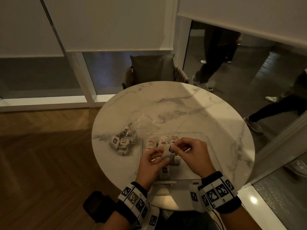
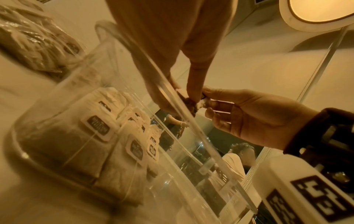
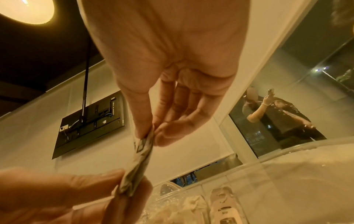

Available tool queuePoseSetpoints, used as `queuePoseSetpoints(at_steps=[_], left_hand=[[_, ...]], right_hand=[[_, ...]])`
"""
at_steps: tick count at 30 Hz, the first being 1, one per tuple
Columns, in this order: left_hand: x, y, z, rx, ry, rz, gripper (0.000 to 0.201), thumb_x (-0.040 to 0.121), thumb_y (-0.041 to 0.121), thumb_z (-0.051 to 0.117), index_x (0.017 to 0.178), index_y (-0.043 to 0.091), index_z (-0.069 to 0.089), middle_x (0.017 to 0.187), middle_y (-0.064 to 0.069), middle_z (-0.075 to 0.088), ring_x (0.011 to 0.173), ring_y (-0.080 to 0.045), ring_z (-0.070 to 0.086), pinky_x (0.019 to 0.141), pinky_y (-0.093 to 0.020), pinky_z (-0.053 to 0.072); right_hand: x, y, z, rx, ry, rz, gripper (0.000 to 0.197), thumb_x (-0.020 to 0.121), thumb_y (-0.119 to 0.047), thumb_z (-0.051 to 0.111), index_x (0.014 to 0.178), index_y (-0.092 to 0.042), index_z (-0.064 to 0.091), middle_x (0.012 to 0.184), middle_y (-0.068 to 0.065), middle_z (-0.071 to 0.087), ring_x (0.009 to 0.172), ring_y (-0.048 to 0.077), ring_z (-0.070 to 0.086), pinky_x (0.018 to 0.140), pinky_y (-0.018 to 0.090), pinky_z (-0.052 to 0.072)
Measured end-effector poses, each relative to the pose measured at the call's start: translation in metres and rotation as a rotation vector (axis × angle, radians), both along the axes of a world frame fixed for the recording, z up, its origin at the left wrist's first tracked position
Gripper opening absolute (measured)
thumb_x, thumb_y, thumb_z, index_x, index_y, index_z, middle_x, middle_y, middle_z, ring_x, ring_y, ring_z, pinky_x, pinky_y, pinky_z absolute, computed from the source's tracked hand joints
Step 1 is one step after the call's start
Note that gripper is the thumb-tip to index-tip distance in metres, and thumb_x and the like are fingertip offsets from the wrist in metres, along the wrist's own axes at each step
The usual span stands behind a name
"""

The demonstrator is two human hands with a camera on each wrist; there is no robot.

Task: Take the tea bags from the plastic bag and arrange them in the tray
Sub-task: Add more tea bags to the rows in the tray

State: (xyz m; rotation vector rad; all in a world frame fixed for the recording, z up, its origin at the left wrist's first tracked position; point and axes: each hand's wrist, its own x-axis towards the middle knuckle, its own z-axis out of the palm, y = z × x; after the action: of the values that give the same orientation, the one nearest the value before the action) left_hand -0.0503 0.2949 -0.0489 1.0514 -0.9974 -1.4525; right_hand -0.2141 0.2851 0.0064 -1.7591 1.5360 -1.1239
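Both hands hold one tea bag point(image 1: 169, 152) just above the clear tray point(image 1: 191, 133). My left hand point(image 1: 162, 159) pinches its lower end and my right hand point(image 1: 176, 146) pinches its top by the dark label. The right wrist view shows this tea bag point(image 3: 140, 153) edge-on between the right hand's thumb and forefinger. Several tea bags point(image 1: 154, 141) lie in rows in the tray's left part, seen close up as labelled tea bags point(image 2: 99, 144). The clear plastic bag point(image 1: 126, 136) with more tea bags lies on the table left of the tray.
The round marble table point(image 1: 182, 105) carries only the bag and tray. A cushioned chair point(image 1: 152, 70) stands at its far side. People's legs point(image 1: 214, 58) show beyond the glass at the right. Wooden floor point(image 1: 41, 155) lies to the left.
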Motion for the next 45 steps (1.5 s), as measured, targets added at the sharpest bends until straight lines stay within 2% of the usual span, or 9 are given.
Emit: queuePoseSetpoints(at_steps=[6, 9, 14, 20, 24, 30, 35, 40, 45], left_hand=[[-0.001, 0.002, 0.007, 0.011, 0.079, 0.026, 0.034, 0.08, -0.013, 0.07, 0.104, 0.001, 0.052, 0.085, -0.013, 0.074, 0.082, -0.029, 0.074, 0.071, -0.029, 0.058], [-0.001, 0.003, 0.008, 0.012, 0.077, 0.019, 0.037, 0.079, -0.017, 0.068, 0.101, 0.005, 0.047, 0.085, -0.015, 0.075, 0.08, -0.028, 0.074, 0.072, -0.031, 0.059], [0.0, 0.002, 0.006, 0.008, 0.079, 0.016, 0.041, 0.079, -0.019, 0.067, 0.099, 0.007, 0.042, 0.087, -0.021, 0.073, 0.078, -0.028, 0.073, 0.071, -0.031, 0.059], [0.0, 0.003, 0.005, -0.005, 0.077, 0.002, 0.044, 0.079, -0.021, 0.065, 0.1, 0.007, 0.038, 0.09, -0.023, 0.073, 0.08, -0.031, 0.072, 0.071, -0.032, 0.06], [0.0, 0.004, 0.007, -0.009, 0.079, -0.003, 0.045, 0.079, -0.021, 0.065, 0.102, 0.006, 0.038, 0.088, -0.019, 0.075, 0.078, -0.027, 0.073, 0.069, -0.03, 0.059], [0.0, 0.005, 0.009, -0.031, 0.077, 0.019, 0.042, 0.08, -0.02, 0.065, 0.106, -0.003, 0.037, 0.08, -0.01, 0.074, 0.077, -0.025, 0.073, 0.068, -0.029, 0.059], [-0.002, 0.005, 0.01, -0.039, 0.1, 0.025, 0.038, 0.081, -0.019, 0.064, 0.101, 0.002, 0.04, 0.078, -0.005, 0.074, 0.079, -0.026, 0.074, 0.068, -0.029, 0.059], [0.003, 0.006, 0.01, -0.045, 0.105, -0.011, 0.048, 0.074, -0.014, 0.074, 0.11, 0.003, 0.05, 0.093, -0.011, 0.071, 0.087, -0.03, 0.072, 0.074, -0.034, 0.059], [0.003, 0.007, 0.007, -0.099, 0.035, -0.029, 0.05, 0.065, -0.014, 0.078, 0.108, 0.001, 0.058, 0.106, -0.015, 0.067, 0.089, -0.03, 0.072, 0.069, -0.037, 0.06]], right_hand=[[0.002, 0.002, 0.003, 0.095, -0.047, 0.108, 0.01, 0.074, -0.012, 0.084, 0.078, -0.018, 0.077, 0.066, -0.007, 0.071, 0.062, 0.005, 0.066, 0.061, 0.015, 0.053], [0.002, 0.002, 0.003, 0.08, -0.052, 0.062, 0.015, 0.073, -0.011, 0.084, 0.075, -0.023, 0.075, 0.064, -0.008, 0.07, 0.061, 0.008, 0.067, 0.061, 0.018, 0.055], [0.003, 0.002, 0.004, 0.115, -0.097, 0.094, 0.014, 0.073, -0.008, 0.084, 0.079, -0.018, 0.076, 0.068, 0.001, 0.073, 0.06, 0.011, 0.069, 0.061, 0.02, 0.056], [0.004, 0.001, 0.004, 0.136, -0.096, 0.127, 0.011, 0.073, -0.007, 0.084, 0.082, -0.01, 0.078, 0.068, 0.003, 0.074, 0.059, 0.013, 0.07, 0.06, 0.021, 0.056], [0.004, 0.003, 0.003, 0.114, -0.081, 0.086, 0.011, 0.074, -0.008, 0.083, 0.081, -0.013, 0.077, 0.067, 0.002, 0.072, 0.058, 0.014, 0.069, 0.061, 0.026, 0.059], [-0.003, 0.0, 0.006, 0.136, -0.122, 0.072, 0.013, 0.072, -0.008, 0.084, 0.082, -0.008, 0.077, 0.067, 0.006, 0.073, 0.056, 0.016, 0.069, 0.058, 0.025, 0.056], [-0.005, -0.003, 0.008, 0.129, -0.098, 0.055, 0.014, 0.073, -0.008, 0.084, 0.085, -0.006, 0.077, 0.068, 0.005, 0.073, 0.056, 0.017, 0.069, 0.057, 0.023, 0.056], [-0.004, -0.005, 0.009, 0.125, -0.084, 0.044, 0.013, 0.073, -0.009, 0.084, 0.083, -0.008, 0.077, 0.068, 0.006, 0.073, 0.056, 0.018, 0.069, 0.057, 0.026, 0.057], [-0.004, -0.005, 0.009, 0.167, -0.053, 0.022, 0.011, 0.072, -0.01, 0.085, 0.081, -0.011, 0.077, 0.065, 0.006, 0.072, 0.052, 0.019, 0.068, 0.053, 0.026, 0.056]])
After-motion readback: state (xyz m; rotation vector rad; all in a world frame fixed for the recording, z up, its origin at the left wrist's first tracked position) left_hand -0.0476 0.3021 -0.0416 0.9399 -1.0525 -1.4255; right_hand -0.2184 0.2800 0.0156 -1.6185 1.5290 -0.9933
